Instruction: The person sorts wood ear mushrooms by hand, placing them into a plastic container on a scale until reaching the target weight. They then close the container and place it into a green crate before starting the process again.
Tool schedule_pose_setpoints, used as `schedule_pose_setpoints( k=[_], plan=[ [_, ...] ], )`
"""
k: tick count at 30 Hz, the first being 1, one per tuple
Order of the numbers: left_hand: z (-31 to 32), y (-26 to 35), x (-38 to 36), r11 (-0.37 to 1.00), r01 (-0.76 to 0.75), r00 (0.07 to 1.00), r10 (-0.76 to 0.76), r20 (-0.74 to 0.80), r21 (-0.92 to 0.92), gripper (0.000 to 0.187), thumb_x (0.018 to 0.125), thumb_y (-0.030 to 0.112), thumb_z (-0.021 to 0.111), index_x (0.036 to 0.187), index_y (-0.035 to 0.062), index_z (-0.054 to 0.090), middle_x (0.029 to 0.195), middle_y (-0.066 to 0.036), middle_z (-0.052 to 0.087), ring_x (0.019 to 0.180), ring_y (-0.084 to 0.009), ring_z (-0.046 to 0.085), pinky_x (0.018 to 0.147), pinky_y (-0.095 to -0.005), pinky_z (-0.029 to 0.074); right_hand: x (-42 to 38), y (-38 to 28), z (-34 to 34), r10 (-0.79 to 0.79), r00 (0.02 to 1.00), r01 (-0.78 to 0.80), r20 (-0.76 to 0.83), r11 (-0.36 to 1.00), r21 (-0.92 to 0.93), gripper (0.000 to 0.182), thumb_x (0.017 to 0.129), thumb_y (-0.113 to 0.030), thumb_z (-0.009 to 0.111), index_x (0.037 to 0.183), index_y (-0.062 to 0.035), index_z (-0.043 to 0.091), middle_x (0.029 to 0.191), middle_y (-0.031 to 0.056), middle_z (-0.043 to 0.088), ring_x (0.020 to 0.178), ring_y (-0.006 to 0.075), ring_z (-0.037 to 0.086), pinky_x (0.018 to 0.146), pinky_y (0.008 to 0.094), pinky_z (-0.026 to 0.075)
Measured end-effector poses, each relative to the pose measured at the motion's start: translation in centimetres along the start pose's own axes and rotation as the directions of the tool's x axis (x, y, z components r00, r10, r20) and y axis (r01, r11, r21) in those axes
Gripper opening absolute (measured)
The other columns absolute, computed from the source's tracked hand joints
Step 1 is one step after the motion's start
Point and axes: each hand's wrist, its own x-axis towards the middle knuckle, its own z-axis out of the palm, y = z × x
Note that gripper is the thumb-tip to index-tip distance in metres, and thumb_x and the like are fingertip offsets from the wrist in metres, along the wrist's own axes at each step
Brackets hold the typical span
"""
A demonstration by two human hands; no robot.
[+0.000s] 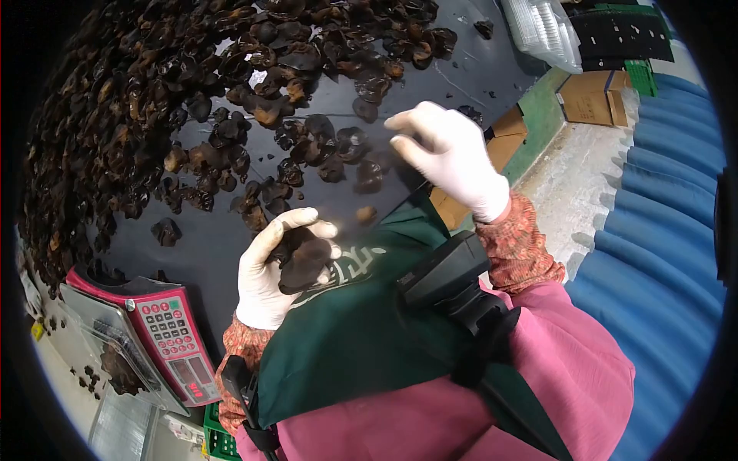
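My left hand [265,269], in a white glove, is low in front of the green apron, its fingers curled round dark, wrinkled fungus pieces [306,260]. To the right and higher up is my right hand [450,154], also gloved, its thumb and fingers apart with nothing between them. Just left of it, a blurred dark piece [369,176] shows against the grey table [219,273]. A smaller blurred brown piece [366,215] is between the two hands. Many similar brown-black pieces [138,115] are heaped and scattered across the table.
A pink scale [165,326] with a keypad and red display stands at the lower left. Clear plastic trays [542,31] are at the top right, near a cardboard box [590,98] and a green crate [641,77]. Blue corrugated sheeting [661,230] runs down the right side.
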Motion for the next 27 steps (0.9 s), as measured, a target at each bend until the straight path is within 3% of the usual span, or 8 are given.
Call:
schedule_pose_setpoints(
  k=[3, 11, 13, 15, 16, 17, 23, 27],
  plan=[
    [0.2, -0.3, -0.1, 1.000, -0.013, 0.999, 0.013, -0.036, -0.001, 0.042, 0.103, 0.035, 0.050, 0.127, 0.0016, 0.060, 0.113, -0.020, 0.070, 0.094, -0.0340, 0.071, 0.064, -0.0358, 0.061, 0.1, -0.7, 1.5, -0.155, 0.986, 0.161, 0.055, 0.978, -0.136, 0.028, 0.082, -0.017, 0.074, 0.109, -0.0185, 0.070, 0.083, 0.0014, 0.062, 0.073, 0.0240, 0.062, 0.070, 0.0351, 0.050],
    [1.4, -0.3, 0.0, 0.998, 0.043, 0.999, -0.041, 0.035, -0.049, 0.059, 0.103, 0.034, 0.050, 0.153, 0.0042, 0.038, 0.133, -0.029, 0.059, 0.102, -0.0339, 0.068, 0.067, -0.0372, 0.061, 0.2, -3.8, 0.4, 0.027, 0.999, -0.014, -0.035, 0.938, 0.345, 0.006, 0.084, -0.020, 0.071, 0.083, -0.0138, 0.072, 0.080, 0.0065, 0.065, 0.073, 0.0281, 0.064, 0.068, 0.0395, 0.051],
    [1.8, -0.4, 0.4, 0.999, 0.020, 0.999, -0.019, 0.049, -0.028, 0.068, 0.101, 0.039, 0.054, 0.157, 0.0083, 0.032, 0.144, -0.029, 0.050, 0.116, -0.0384, 0.064, 0.074, -0.0399, 0.062, 0.0, -4.2, -0.4, -0.291, 0.956, 0.265, 0.027, 0.902, 0.339, 0.009, 0.084, -0.020, 0.073, 0.091, -0.0142, 0.073, 0.081, 0.0059, 0.066, 0.072, 0.0273, 0.065, 0.065, 0.0383, 0.051],
    [0.8, -0.7, 0.6, 0.990, 0.018, 0.993, -0.001, 0.119, -0.142, 0.066, 0.100, 0.041, 0.054, 0.156, 0.0097, 0.035, 0.146, -0.027, 0.050, 0.119, -0.0409, 0.062, 0.075, -0.0422, 0.062, 0.1, -3.8, -1.0, -0.250, 0.964, 0.267, -0.093, 0.905, 0.331, 0.012, 0.084, -0.015, 0.073, 0.096, -0.0143, 0.074, 0.083, 0.0059, 0.067, 0.073, 0.0263, 0.065, 0.065, 0.0368, 0.050],
    [0.4, -0.5, 0.3, 0.997, 0.008, 0.997, -0.003, 0.073, -0.074, 0.060, 0.101, 0.040, 0.053, 0.151, 0.0088, 0.042, 0.142, -0.025, 0.053, 0.116, -0.0412, 0.063, 0.075, -0.0431, 0.061, -0.1, -3.0, -1.7, -0.049, 0.999, 0.042, 0.008, 0.909, 0.414, 0.012, 0.086, 0.000, 0.068, 0.098, -0.0018, 0.072, 0.089, 0.0090, 0.070, 0.083, 0.0236, 0.068, 0.076, 0.0312, 0.053],
    [-0.2, -0.4, 0.2, 0.999, -0.004, 0.995, 0.008, 0.095, -0.045, 0.057, 0.101, 0.040, 0.053, 0.148, 0.0082, 0.044, 0.141, -0.025, 0.053, 0.115, -0.0408, 0.063, 0.074, -0.0429, 0.061, -0.3, -1.9, -1.4, 0.064, 0.996, -0.035, -0.060, 0.918, 0.396, 0.014, 0.085, 0.002, 0.067, 0.098, -0.0026, 0.072, 0.087, 0.0079, 0.070, 0.080, 0.0215, 0.067, 0.073, 0.0297, 0.052],
    [-1.0, -0.6, 0.1, 0.999, -0.029, 0.994, 0.033, 0.101, -0.037, 0.046, 0.102, 0.035, 0.052, 0.137, 0.0046, 0.053, 0.133, -0.025, 0.058, 0.107, -0.0382, 0.066, 0.069, -0.0399, 0.060, -2.1, -1.5, 0.5, -0.234, 0.969, 0.243, 0.078, 0.960, -0.137, 0.029, 0.079, -0.009, 0.073, 0.107, -0.0145, 0.071, 0.084, 0.0037, 0.064, 0.074, 0.0228, 0.062, 0.068, 0.0359, 0.050],
    [-0.8, -0.5, -0.1, 0.999, -0.042, 0.994, 0.043, 0.100, -0.014, 0.047, 0.102, 0.034, 0.052, 0.138, 0.0035, 0.052, 0.133, -0.025, 0.058, 0.106, -0.0369, 0.066, 0.070, -0.0388, 0.060, -2.0, 0.3, 3.0, -0.032, 0.999, 0.035, -0.031, 0.994, 0.108, 0.017, 0.082, -0.011, 0.070, 0.099, -0.0135, 0.072, 0.083, 0.0060, 0.062, 0.074, 0.0285, 0.063, 0.069, 0.0378, 0.052]
  ],
)
